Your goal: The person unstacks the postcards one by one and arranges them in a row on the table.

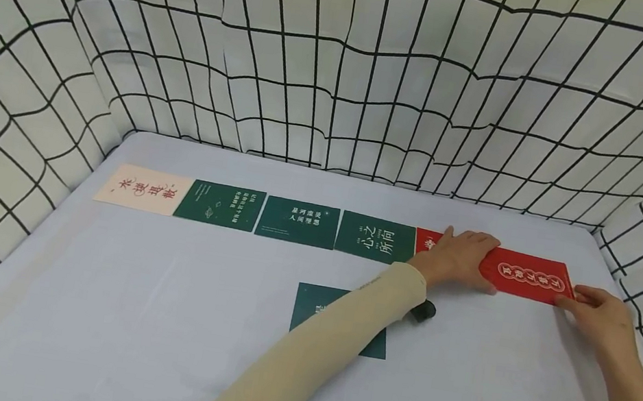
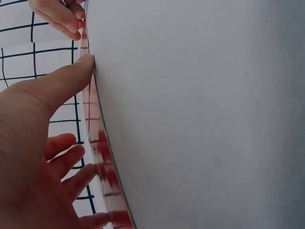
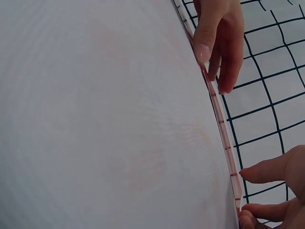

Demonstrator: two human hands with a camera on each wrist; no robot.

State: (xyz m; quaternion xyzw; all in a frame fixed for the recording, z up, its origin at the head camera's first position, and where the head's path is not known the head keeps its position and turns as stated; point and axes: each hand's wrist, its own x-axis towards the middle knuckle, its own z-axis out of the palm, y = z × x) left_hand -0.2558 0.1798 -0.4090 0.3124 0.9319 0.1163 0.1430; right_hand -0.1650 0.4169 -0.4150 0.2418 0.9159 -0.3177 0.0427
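In the head view my left hand point(image 1: 463, 256) rests across the left end of a red envelope point(image 1: 534, 277) with white characters. It also covers part of another red envelope point(image 1: 424, 239) to the left. The left wrist view shows the left hand's thumb point(image 2: 86, 62) at the near edge, with its fingers point(image 2: 83, 179) spread apart along the red paper. At the far right end, my right hand point(image 1: 600, 315) grips the same red envelope between thumb and fingers. In the right wrist view, the right hand point(image 3: 279, 191) is close against the envelope's edge.
Left of the hands, three green envelopes point(image 1: 297, 222) and a cream one point(image 1: 142, 188) continue the row on a white table point(image 1: 155, 314). Another green envelope point(image 1: 312, 303) lies nearer, partly under the left forearm. Black netting point(image 1: 345, 44) encloses the back and sides.
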